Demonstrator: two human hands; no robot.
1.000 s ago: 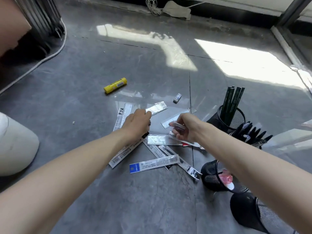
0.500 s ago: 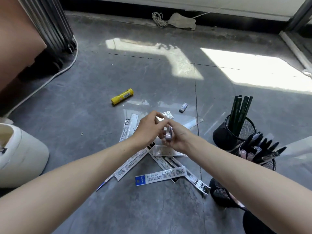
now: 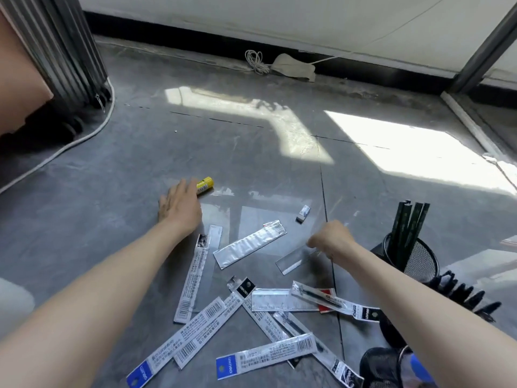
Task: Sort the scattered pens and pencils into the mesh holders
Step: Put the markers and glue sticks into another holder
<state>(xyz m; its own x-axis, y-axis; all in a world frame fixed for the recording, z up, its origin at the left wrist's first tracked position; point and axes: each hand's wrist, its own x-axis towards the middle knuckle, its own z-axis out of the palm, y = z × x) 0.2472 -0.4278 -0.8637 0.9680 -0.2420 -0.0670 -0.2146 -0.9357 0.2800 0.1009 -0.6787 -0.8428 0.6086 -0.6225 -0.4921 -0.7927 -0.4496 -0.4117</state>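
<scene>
Moved: the hands have parted; left hand (image 3: 179, 205) reaches the yellow glue stick (image 3: 205, 185), fingers loosely open, gripping nothing.
Right hand (image 3: 333, 242): curled above the clear ruler (image 3: 295, 261); grip unclear.
Packaged pens (image 3: 265, 357): unsorted on the floor (image 3: 251, 163), near the mesh holders (image 3: 422, 261).

a bare indoor room: grey tiled floor (image 3: 251, 152), white wall with black skirting (image 3: 279, 51), a ribbed suitcase (image 3: 64, 51).

Bright daylight. Two hard sun patches on the glossy floor (image 3: 251, 152), far centre and far right, the right one blown out white. Glare on the packets (image 3: 249, 244). Left hand (image 3: 179, 204) slightly motion-blurred. Wide-angle bending at edges, near corners soft.
</scene>
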